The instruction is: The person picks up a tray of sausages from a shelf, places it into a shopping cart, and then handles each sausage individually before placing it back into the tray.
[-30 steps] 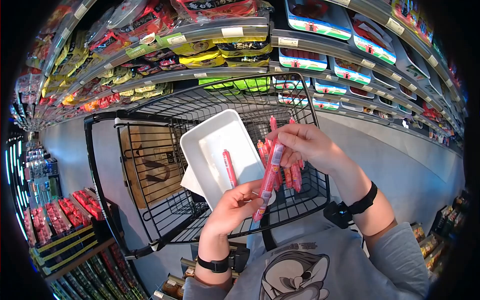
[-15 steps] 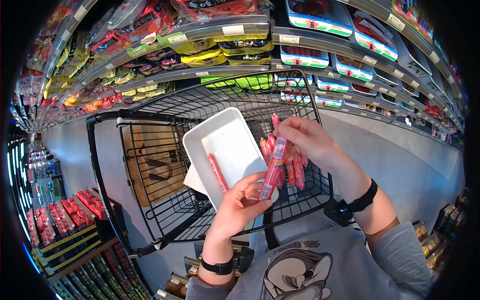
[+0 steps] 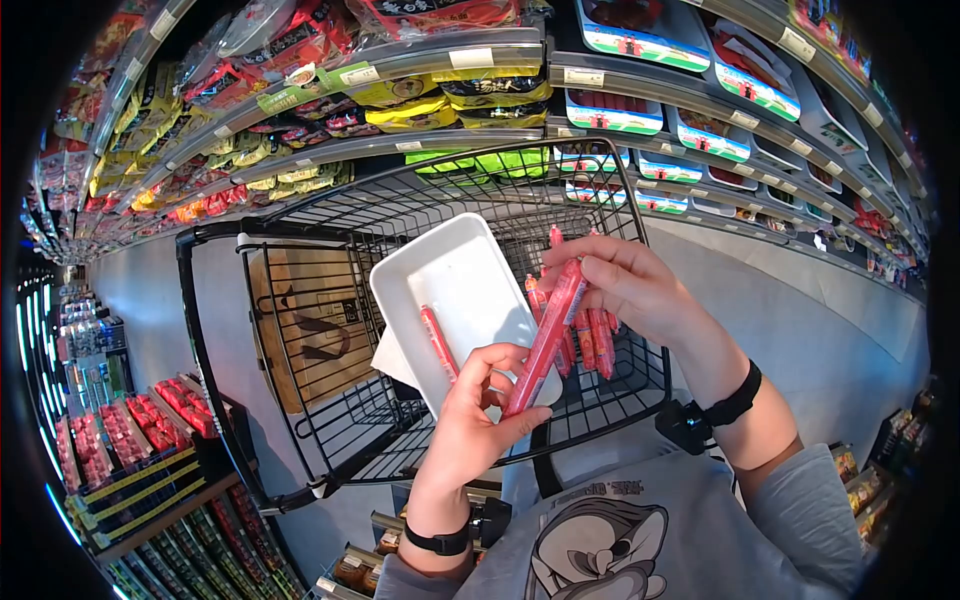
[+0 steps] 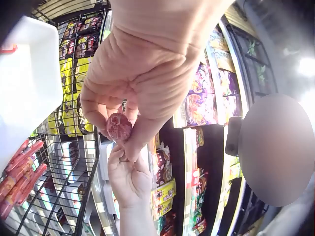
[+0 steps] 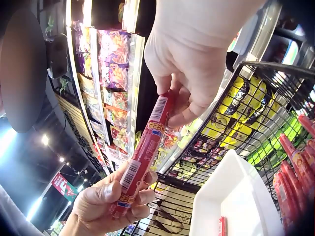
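Both hands hold one red plastic-wrapped ham sausage (image 3: pixel 547 340) over the shopping cart. The left hand (image 3: pixel 470 425) pinches its lower end between thumb and fingers; the right hand (image 3: pixel 635 290) pinches its upper end. Its barcodes show in the right wrist view, where the left hand (image 5: pixel 103 204) is at the far end. In the left wrist view the sausage's tip (image 4: pixel 119 127) points at the camera. A white tray (image 3: pixel 460 262) sits tilted in the cart, with a single sausage (image 3: pixel 437 342) along its left side. Several more sausages (image 3: pixel 602 345) stand to the tray's right.
The black wire cart (image 3: pixel 285 490) surrounds the tray. A brown paper bag (image 3: pixel 285 330) lies beyond its left wire side. Shelves with yellow noodle packs (image 3: pixel 408 113) and white product trays (image 3: pixel 615 112) stand ahead. Red packets (image 3: pixel 150 420) fill a display at the left.
The held sausage has been turned, so its barcodes no longer face the head camera. The loose sausage in the tray shifted left during the first half second, then stayed there.
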Motion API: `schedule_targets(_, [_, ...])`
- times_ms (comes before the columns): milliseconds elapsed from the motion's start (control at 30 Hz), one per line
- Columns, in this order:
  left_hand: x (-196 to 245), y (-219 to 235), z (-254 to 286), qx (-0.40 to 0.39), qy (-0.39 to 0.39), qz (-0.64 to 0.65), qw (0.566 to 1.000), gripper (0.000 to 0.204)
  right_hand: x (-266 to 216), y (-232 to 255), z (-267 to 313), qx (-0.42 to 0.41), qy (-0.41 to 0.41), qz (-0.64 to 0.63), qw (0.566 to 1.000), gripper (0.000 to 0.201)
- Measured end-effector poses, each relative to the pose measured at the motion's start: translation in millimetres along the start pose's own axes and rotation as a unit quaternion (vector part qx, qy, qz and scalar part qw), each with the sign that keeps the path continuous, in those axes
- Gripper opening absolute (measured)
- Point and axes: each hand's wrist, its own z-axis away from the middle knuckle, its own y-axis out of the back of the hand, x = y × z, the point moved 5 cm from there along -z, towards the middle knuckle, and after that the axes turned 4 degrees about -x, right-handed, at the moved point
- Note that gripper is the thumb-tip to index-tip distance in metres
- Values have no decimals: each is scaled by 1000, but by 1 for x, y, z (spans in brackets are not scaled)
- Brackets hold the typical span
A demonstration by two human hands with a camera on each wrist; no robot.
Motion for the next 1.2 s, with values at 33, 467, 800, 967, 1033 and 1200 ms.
schedule_targets(33, [-1,1,0,4,11,2,1000,54,0,0,0,0,0,0,1000,37])
schedule_targets(467, [-6,10,-4,25,0,-13,1000,47,8,-2,-8,16,-20,11,1000,34])
schedule_targets(800, [-121,35,-37,49,259,10,964,28,158,-10,-30,8,-244,185,952,69])
schedule_targets(967, [-175,37,-63,-12,342,-96,935,30,196,0,-32,20,-297,295,908,48])
schedule_targets(1033, [-183,36,-68,-42,356,-123,925,31,194,1,-28,30,-301,299,905,40])
schedule_targets(1200, [-153,24,-73,-142,366,-90,915,45,156,21,-27,29,-270,342,900,29])
